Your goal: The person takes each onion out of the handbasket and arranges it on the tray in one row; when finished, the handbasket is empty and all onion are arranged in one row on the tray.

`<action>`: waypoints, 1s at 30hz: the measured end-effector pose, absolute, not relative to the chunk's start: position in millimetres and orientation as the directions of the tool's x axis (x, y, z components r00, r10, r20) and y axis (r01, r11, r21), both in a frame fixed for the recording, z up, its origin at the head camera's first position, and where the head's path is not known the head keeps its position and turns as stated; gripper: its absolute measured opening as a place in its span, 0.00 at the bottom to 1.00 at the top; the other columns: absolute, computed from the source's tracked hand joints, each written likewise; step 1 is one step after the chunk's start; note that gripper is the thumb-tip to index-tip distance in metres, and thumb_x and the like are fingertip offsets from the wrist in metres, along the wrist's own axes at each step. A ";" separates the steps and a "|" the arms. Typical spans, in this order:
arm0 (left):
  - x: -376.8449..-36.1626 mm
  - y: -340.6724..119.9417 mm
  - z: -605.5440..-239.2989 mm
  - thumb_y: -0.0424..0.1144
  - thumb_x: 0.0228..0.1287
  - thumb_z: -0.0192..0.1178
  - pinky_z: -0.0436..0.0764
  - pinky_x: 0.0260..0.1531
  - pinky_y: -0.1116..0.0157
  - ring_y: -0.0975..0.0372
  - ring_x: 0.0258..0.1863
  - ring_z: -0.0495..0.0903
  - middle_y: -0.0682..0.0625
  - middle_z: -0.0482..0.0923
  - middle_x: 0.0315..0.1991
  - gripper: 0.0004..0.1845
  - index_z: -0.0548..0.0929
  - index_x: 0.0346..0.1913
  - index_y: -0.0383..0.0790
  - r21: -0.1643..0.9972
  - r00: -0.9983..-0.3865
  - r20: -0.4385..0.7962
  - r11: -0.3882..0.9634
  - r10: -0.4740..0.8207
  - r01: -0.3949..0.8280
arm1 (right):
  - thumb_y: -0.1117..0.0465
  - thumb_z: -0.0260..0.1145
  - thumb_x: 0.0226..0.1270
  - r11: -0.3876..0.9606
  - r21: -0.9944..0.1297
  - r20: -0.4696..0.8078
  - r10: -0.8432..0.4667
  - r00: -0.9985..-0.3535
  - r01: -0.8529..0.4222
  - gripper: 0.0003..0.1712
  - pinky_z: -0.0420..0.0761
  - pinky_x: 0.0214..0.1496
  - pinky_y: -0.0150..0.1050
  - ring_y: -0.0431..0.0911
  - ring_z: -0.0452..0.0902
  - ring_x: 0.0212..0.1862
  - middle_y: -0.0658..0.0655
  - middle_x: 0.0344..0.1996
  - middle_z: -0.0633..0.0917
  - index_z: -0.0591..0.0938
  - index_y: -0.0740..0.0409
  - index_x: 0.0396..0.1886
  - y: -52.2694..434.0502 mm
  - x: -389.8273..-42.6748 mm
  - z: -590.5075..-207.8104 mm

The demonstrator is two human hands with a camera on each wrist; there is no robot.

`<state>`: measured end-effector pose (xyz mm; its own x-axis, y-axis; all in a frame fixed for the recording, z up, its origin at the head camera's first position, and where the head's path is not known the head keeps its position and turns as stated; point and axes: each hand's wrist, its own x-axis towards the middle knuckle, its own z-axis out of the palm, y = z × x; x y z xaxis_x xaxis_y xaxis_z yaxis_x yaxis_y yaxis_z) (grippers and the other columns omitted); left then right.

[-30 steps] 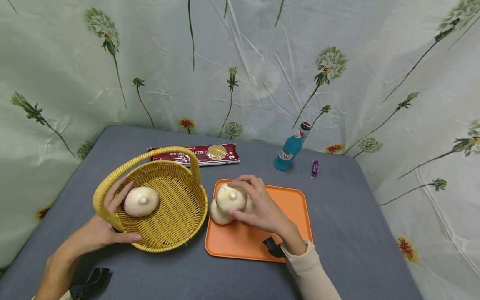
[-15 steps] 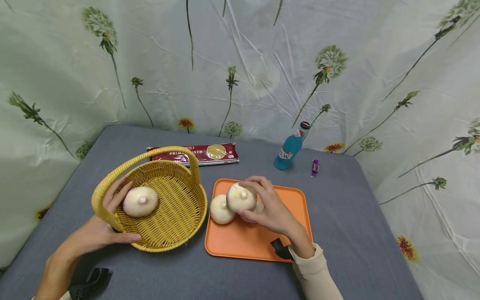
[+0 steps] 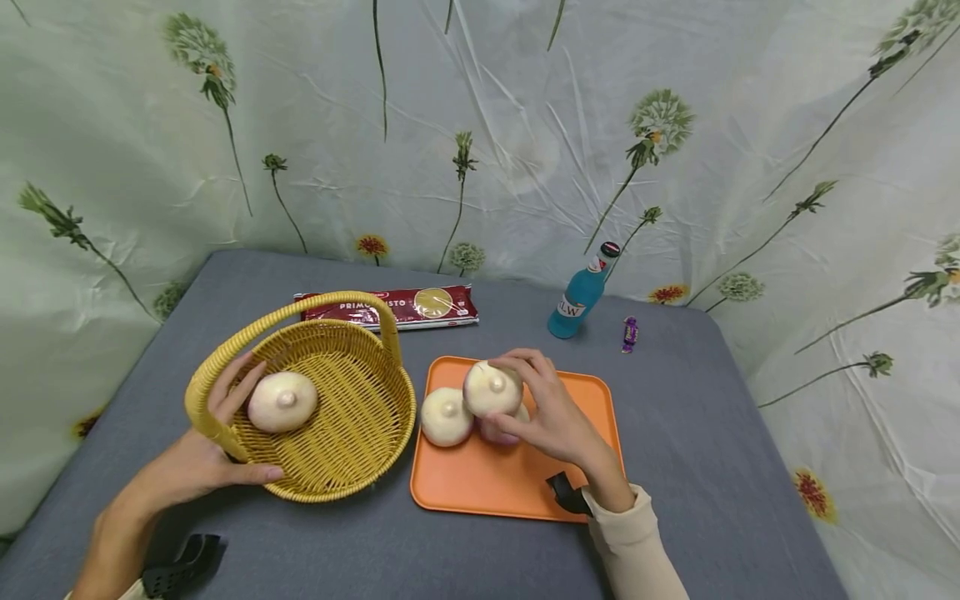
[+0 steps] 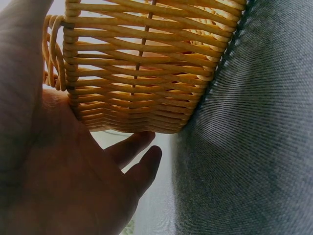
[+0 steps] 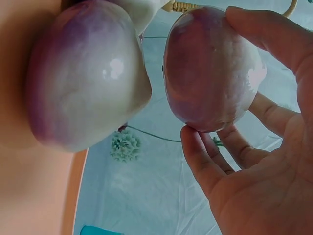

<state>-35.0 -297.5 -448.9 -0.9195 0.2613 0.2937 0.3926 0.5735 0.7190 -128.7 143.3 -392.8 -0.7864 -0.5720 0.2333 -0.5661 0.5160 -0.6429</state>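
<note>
My right hand grips a pale onion lifted just above the orange tray; in the right wrist view its fingers curl round that onion. Two more onions lie on the tray: one at the left, one under the held one, which is large in the right wrist view. My left hand holds the rim of the yellow wicker basket, thumb along its front wall. One onion lies in the basket.
A red spaghetti packet lies behind the basket. A blue bottle and a small purple candy stand at the back right. The grey table ends at a flowered cloth backdrop.
My right hand has lifted the onion off the pile and carried it a little right and back over the tray. The left hand and the basket have stayed put.
</note>
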 end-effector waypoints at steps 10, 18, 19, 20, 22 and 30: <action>-37.0 -296.1 -447.9 0.35 0.26 0.86 0.40 0.62 0.83 0.70 0.76 0.33 0.36 0.33 0.79 0.75 0.48 0.81 0.38 0.727 -0.922 0.288 0.568 0.259 0.387 | 0.56 0.77 0.58 0.553 -0.649 0.215 -0.526 -0.823 -0.523 0.35 0.74 0.60 0.59 0.51 0.67 0.62 0.55 0.61 0.71 0.75 0.50 0.66 153.8 -135.2 -388.8; -36.5 -297.3 -449.1 0.35 0.26 0.86 0.40 0.62 0.83 0.69 0.77 0.33 0.36 0.32 0.79 0.75 0.47 0.81 0.39 0.737 -0.923 0.282 0.557 0.261 0.383 | 0.57 0.78 0.58 0.580 -0.629 0.221 -0.505 -0.834 -0.518 0.36 0.73 0.58 0.55 0.51 0.67 0.62 0.56 0.61 0.71 0.76 0.49 0.66 164.3 -136.5 -386.9; -36.2 -297.5 -449.4 0.35 0.27 0.86 0.40 0.62 0.83 0.70 0.77 0.33 0.36 0.32 0.79 0.75 0.47 0.81 0.39 0.737 -0.924 0.280 0.558 0.262 0.382 | 0.58 0.78 0.58 0.581 -0.630 0.218 -0.504 -0.836 -0.515 0.36 0.74 0.58 0.55 0.51 0.68 0.61 0.56 0.61 0.70 0.76 0.49 0.66 165.6 -136.6 -386.5; -35.9 -297.6 -449.7 0.35 0.27 0.86 0.40 0.62 0.83 0.70 0.76 0.33 0.36 0.32 0.79 0.75 0.47 0.81 0.39 0.737 -0.924 0.279 0.559 0.262 0.380 | 0.58 0.78 0.57 0.581 -0.632 0.216 -0.504 -0.836 -0.513 0.36 0.74 0.57 0.55 0.51 0.68 0.61 0.57 0.61 0.71 0.76 0.49 0.66 166.9 -136.9 -386.2; -35.2 -297.8 -450.1 0.35 0.27 0.86 0.40 0.61 0.83 0.71 0.76 0.33 0.36 0.32 0.79 0.75 0.47 0.81 0.39 0.734 -0.924 0.279 0.562 0.263 0.382 | 0.59 0.78 0.57 0.582 -0.629 0.213 -0.509 -0.834 -0.515 0.36 0.74 0.57 0.55 0.52 0.68 0.60 0.57 0.60 0.71 0.76 0.49 0.66 169.7 -137.8 -386.3; -35.6 -298.1 -449.7 0.36 0.27 0.85 0.38 0.63 0.82 0.69 0.77 0.32 0.37 0.33 0.79 0.75 0.47 0.81 0.38 0.720 -0.921 0.285 0.576 0.265 0.388 | 0.59 0.78 0.57 0.590 -0.616 0.209 -0.518 -0.830 -0.523 0.35 0.72 0.60 0.57 0.54 0.67 0.62 0.58 0.59 0.71 0.77 0.49 0.65 178.8 -140.9 -385.5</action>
<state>-35.6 -298.1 -449.7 -0.9212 0.2645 0.2853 0.3882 0.5758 0.7196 -140.9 178.8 -385.5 -0.8297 -0.5177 0.2086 -0.5227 0.5896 -0.6157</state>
